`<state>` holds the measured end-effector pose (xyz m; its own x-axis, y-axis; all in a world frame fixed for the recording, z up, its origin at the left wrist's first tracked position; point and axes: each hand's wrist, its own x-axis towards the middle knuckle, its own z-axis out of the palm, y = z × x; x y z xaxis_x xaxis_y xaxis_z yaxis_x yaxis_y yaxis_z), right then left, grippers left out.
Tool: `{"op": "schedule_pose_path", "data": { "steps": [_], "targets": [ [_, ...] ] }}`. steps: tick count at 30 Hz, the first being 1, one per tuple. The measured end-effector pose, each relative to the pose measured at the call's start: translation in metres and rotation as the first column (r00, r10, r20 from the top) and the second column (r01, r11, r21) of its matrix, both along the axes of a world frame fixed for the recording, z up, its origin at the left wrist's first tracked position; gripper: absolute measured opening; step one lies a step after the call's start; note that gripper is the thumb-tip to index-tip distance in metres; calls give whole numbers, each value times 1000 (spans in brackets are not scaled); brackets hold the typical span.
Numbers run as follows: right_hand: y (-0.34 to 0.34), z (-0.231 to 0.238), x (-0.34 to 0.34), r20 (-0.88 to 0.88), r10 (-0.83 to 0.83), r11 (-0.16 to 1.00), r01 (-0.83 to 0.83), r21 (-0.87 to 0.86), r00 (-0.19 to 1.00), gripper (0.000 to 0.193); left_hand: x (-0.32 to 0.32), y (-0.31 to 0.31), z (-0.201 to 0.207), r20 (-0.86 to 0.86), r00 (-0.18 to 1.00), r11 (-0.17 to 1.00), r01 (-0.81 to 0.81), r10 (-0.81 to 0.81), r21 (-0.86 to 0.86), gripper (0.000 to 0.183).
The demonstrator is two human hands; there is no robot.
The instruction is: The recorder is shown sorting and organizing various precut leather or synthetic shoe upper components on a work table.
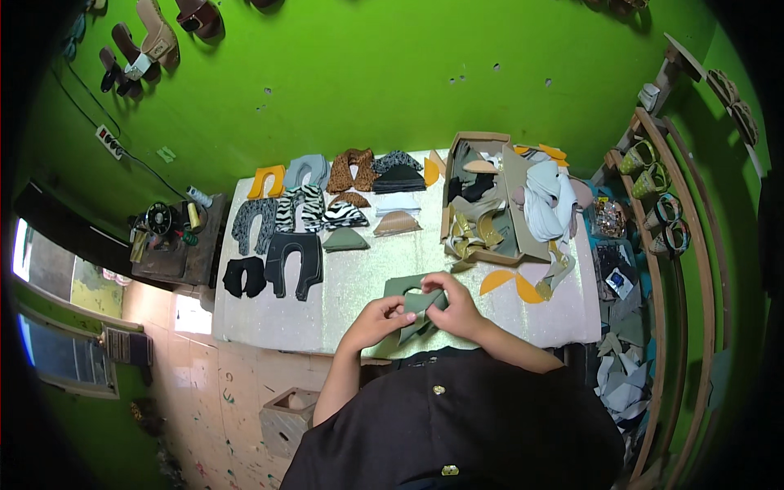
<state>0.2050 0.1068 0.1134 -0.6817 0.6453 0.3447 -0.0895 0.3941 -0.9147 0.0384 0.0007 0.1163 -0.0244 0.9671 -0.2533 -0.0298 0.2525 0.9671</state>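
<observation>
Both hands work on a stack of dark green, curved shoe-upper pieces (403, 286) above the front of the table. My left hand (377, 322) closes on the near left side, thumb and fingers pinching the green material. My right hand (455, 307) grips the right side with bent fingers. The pieces look partly folded between the hands, and fingers cover some of them. Beyond my left hand lies a small stack of green half-round pieces (346, 239). Two orange half-round pieces (497, 282) lie right of my right hand.
The pale table (359, 286) carries stacks of black horseshoe pieces (282, 260), zebra-print pieces (299, 210) and brown spotted pieces (353, 169). An open cardboard box (514, 237) of scraps stands at the right. A wooden rack (690, 204) holds sandals; a sewing machine (160, 219) stands left.
</observation>
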Motion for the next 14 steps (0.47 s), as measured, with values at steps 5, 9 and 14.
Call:
{"op": "schedule_pose_path", "data": {
  "steps": [5, 9, 14],
  "targets": [
    [-2, -11, 11, 19, 83, 982, -79, -171, 996, 55, 5, -5, 4, -177, 983, 989, -24, 49, 143, 20],
    [0, -6, 18, -152, 266, 730, -302, -613, 952, 69, 4, -7, 7, -6, 997, 993, -78, 79, 89, 16],
    [22, -37, 16, 27, 645, 407, -314, -858, 763, 76, 3, -6, 14, 1, 996, 992, -94, 94, -80, 17]
  ]
}}
